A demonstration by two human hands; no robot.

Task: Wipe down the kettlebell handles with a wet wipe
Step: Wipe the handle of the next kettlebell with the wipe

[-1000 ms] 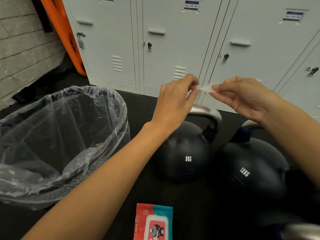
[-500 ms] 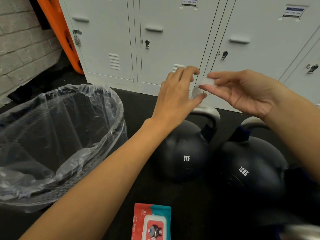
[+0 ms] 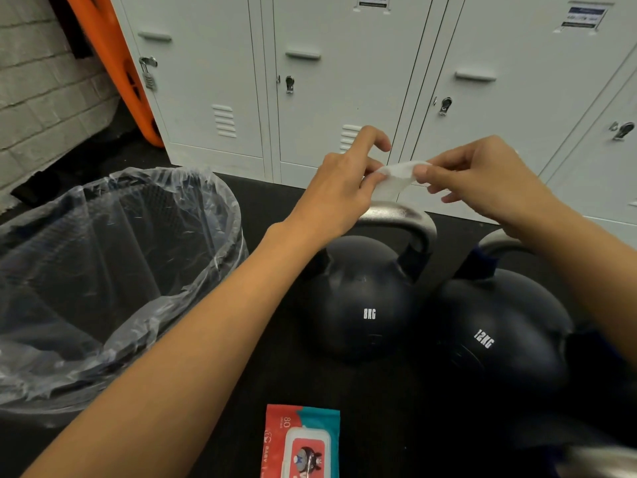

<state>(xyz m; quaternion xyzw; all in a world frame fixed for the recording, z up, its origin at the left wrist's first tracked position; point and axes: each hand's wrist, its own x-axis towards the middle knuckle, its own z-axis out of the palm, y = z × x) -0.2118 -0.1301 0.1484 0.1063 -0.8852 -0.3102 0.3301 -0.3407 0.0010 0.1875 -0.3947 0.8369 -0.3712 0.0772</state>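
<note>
A white wet wipe (image 3: 396,177) is stretched between my two hands above the kettlebells. My left hand (image 3: 344,188) pinches its left end and my right hand (image 3: 482,181) pinches its right end. Directly below stands a black kettlebell marked 8KG (image 3: 365,305) with a silver handle (image 3: 406,219). To its right sits a black kettlebell marked 12KG (image 3: 499,336); its silver handle (image 3: 496,243) is partly hidden by my right forearm. Neither hand touches a kettlebell.
A bin lined with a clear plastic bag (image 3: 113,270) stands at the left. A red and teal wet wipe pack (image 3: 303,443) lies on the black floor at the bottom edge. Grey lockers (image 3: 344,81) run along the back. An orange object (image 3: 113,63) leans at the far left.
Both hands have dropped a little closer to the 8KG handle. The wipe, bunched small between the fingertips before, is now pulled out wider between the two hands.
</note>
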